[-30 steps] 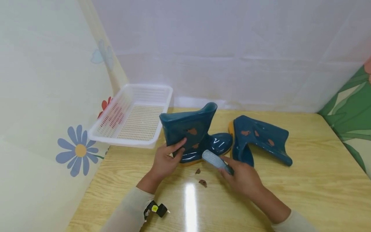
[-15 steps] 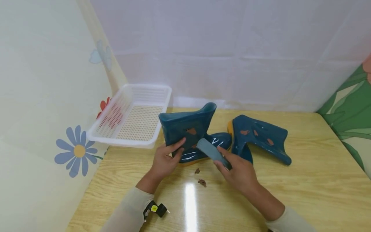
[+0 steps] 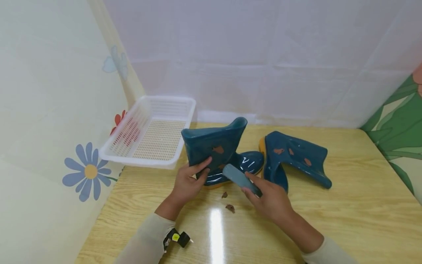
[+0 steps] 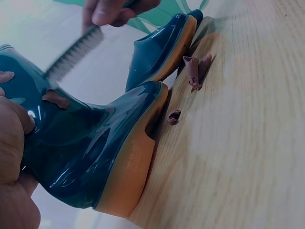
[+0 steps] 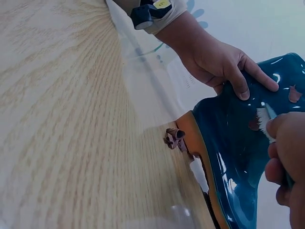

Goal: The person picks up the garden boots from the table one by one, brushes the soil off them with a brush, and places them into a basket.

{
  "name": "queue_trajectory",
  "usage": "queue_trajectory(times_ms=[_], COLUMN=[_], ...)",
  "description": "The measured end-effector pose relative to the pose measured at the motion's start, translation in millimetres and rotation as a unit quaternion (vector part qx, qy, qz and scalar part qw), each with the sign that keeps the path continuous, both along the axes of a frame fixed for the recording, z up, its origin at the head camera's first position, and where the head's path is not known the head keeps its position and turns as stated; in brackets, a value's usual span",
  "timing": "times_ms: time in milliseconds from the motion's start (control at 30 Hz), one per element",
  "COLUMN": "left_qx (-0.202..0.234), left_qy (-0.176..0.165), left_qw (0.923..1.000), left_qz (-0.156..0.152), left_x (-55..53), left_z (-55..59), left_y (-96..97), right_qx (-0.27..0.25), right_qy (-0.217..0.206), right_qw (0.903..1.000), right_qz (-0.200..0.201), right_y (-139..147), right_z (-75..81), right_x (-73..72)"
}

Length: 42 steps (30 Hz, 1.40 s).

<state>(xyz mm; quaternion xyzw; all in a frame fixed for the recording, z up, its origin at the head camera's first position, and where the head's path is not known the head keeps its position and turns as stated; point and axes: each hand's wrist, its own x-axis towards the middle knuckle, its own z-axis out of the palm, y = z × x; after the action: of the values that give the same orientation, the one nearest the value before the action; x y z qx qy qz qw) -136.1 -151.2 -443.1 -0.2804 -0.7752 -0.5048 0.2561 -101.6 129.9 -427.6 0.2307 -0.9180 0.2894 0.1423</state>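
A dark teal rubber boot (image 3: 211, 141) with an orange sole stands upright on the table, brown patches on its shaft. My left hand (image 3: 188, 183) grips its shaft low at the heel side, thumb across the outside. In my right hand (image 3: 271, 200) is a blue-grey brush (image 3: 240, 178), held by its handle. The white bristles (image 4: 76, 55) meet the shaft beside the lower brown patch (image 4: 55, 98) in the left wrist view. A second boot (image 3: 296, 154) lies on its side to the right, also with several brown patches.
Two curled brown flakes (image 3: 230, 208) lie on the wooden table (image 3: 356, 220) in front of the upright boot. A white plastic basket (image 3: 174, 163) sits at the back left, against the wall. Patterned walls border the left, back and right.
My right hand has moved the brush slightly left and up over the lower shaft, then a little down. The left hand and both boots stay in place.
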Motion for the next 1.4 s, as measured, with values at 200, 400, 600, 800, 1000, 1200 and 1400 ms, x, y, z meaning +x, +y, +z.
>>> queue_trajectory(times_ms=[200, 400, 600, 800, 1000, 1200, 1400], left_qx=[-0.002, -0.001, 0.004, 0.000, -0.003, -0.004, -0.005], left_qy=[0.010, 0.010, 0.001, 0.007, 0.014, 0.003, 0.006], left_qw=[0.9999, 0.9999, 1.0000, 1.0000, 0.9999, 1.0000, 1.0000], left_qz=[0.001, -0.001, 0.000, 0.002, 0.004, 0.005, 0.004], left_x=[-0.7, -1.0, -0.1, -2.1, -2.8, -1.3, -1.6], left_z=[-1.7, -2.0, 0.5, -0.8, -1.7, -0.7, -0.4], left_y=[-1.2, -0.8, -0.3, -1.2, -0.6, -1.1, -0.5], right_qx=[-0.014, 0.014, 0.001, -0.006, 0.030, 0.014, -0.015], right_qy=[0.032, -0.005, 0.009, 0.020, -0.021, 0.002, 0.035], right_qw=[0.9994, 0.9998, 0.9999, 0.9998, 0.9993, 0.9999, 0.9991], right_qz=[-0.009, -0.012, 0.006, 0.005, -0.002, 0.008, 0.018], right_y=[-3.4, -4.1, 0.7, -3.0, -4.9, -2.2, -6.9], right_z=[2.9, 0.5, -2.7, 1.5, -1.8, -2.3, 2.1], right_x=[-1.2, -1.7, -1.0, -2.1, -1.6, 0.5, -0.1])
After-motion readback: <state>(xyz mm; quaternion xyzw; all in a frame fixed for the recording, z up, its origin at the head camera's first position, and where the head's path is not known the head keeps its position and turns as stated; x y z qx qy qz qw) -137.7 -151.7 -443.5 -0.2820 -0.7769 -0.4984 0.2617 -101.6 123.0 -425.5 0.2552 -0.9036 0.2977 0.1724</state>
